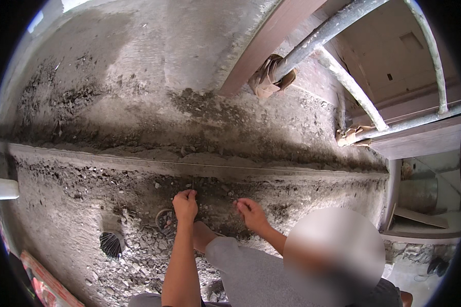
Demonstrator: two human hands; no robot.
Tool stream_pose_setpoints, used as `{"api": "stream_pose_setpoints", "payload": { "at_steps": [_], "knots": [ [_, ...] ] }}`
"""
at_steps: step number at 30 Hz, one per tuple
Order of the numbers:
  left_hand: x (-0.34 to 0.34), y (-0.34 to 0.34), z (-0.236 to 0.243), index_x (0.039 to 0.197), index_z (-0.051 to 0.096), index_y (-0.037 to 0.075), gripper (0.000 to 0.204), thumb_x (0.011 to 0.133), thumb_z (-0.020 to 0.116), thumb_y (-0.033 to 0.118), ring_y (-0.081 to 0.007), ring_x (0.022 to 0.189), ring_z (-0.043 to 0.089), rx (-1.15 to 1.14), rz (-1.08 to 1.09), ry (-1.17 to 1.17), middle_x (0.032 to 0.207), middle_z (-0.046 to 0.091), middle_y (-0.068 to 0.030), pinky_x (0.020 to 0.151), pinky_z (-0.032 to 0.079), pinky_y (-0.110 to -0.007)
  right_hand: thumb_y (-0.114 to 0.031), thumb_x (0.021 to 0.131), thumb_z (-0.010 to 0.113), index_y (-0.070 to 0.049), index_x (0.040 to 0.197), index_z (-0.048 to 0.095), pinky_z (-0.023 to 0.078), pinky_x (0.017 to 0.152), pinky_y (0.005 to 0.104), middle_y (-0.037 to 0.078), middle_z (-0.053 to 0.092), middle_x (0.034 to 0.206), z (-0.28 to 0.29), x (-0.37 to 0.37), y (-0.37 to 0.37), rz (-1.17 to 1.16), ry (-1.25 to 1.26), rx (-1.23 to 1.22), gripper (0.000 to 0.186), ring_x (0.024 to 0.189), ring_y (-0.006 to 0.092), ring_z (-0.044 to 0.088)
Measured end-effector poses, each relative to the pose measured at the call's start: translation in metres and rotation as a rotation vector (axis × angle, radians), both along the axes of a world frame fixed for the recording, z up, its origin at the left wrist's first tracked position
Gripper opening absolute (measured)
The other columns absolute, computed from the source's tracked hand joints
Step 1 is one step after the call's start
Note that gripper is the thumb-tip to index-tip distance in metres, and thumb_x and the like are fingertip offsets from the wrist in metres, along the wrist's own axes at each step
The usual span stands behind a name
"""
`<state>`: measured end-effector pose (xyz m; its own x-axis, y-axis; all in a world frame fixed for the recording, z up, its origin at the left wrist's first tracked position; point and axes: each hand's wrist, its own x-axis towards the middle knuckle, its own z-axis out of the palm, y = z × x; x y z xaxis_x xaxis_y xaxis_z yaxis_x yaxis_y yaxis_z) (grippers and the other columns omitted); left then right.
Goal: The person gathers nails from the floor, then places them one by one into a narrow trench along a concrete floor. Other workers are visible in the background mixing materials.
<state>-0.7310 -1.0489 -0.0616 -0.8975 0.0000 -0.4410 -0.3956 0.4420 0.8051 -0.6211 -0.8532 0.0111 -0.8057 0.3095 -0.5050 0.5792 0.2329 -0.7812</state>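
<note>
Near: grey-trousered knee (241, 266), person crouched. Left hand (185, 203) has fingers pinched closed on a thin nail (192, 183), held upright against the rough concrete wall (138, 77), likely to steady it. Right hand (251, 212) loosely curled; cannot tell if it holds anything. Beyond: taut string line (138, 160) along ledge; metal pipes (343, 77) above.

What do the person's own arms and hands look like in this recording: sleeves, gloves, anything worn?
Both hands are bare, with no gloves: the left hand and the right hand. No ring, watch or wristband is visible on either. The forearms are bare too, with no sleeve reaching them in view. The left forearm rises from the lower edge; the right is partly hidden behind a knee in grey trousers.
</note>
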Motion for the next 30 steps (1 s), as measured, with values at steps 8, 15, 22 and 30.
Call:
{"api": "stream_pose_setpoints", "payload": {
  "at_steps": [8, 15, 22, 30],
  "knots": [
    [-0.012, 0.004, 0.012, 0.089, 0.071, -0.002, 0.018, 0.083, 0.063, 0.012, -0.039, 0.087, 0.065, 0.005, 0.014, 0.038, 0.088, 0.067, -0.0249, 0.081, 0.049, -0.041, -0.017, 0.095, 0.055, -0.01, 0.109, 0.065, 0.043, 0.083, 0.0361, 0.01, 0.055, 0.096, 0.022, -0.152, 0.049, 0.31, 0.227, 0.41, 0.018, 0.09, 0.0241, 0.054],
    [-0.014, 0.008, 0.012, 0.087, 0.07, -0.003, 0.018, 0.082, 0.064, 0.012, -0.0392, 0.088, 0.065, 0.016, 0.038, 0.084, 0.085, 0.067, -0.0252, 0.081, 0.049, -0.042, -0.014, 0.094, 0.054, -0.013, 0.105, 0.067, 0.044, 0.088, 0.0432, 0.012, 0.052, 0.106, -0.001, -0.245, 0.032, 0.731, 0.164, 0.502, 0.016, 0.099, 0.032, 0.053],
    [0.0, -0.008, 0.02, 0.096, 0.066, -0.004, 0.023, 0.082, 0.067, 0.013, -0.0355, 0.08, 0.064, 0.009, 0.037, 0.118, 0.087, 0.066, -0.0205, 0.074, 0.05, -0.041, -0.013, 0.093, 0.056, -0.015, 0.1, 0.07, 0.046, 0.089, 0.0416, 0.011, 0.051, 0.111, -0.015, -0.293, 0.01, 1.063, 0.124, 0.618, 0.016, 0.105, 0.0311, 0.053],
    [0.017, -0.089, 0.045, 0.095, 0.063, -0.002, 0.017, 0.08, 0.069, 0.005, -0.0301, 0.074, 0.063, -0.038, 0.054, 0.25, 0.086, 0.061, -0.016, 0.067, 0.05, -0.037, -0.014, 0.094, 0.053, -0.017, 0.106, 0.07, 0.049, 0.088, 0.0441, 0.01, 0.052, 0.116, -0.004, -0.304, -0.016, 1.312, -0.053, 0.631, 0.021, 0.107, 0.0312, 0.055]
  ]
}}
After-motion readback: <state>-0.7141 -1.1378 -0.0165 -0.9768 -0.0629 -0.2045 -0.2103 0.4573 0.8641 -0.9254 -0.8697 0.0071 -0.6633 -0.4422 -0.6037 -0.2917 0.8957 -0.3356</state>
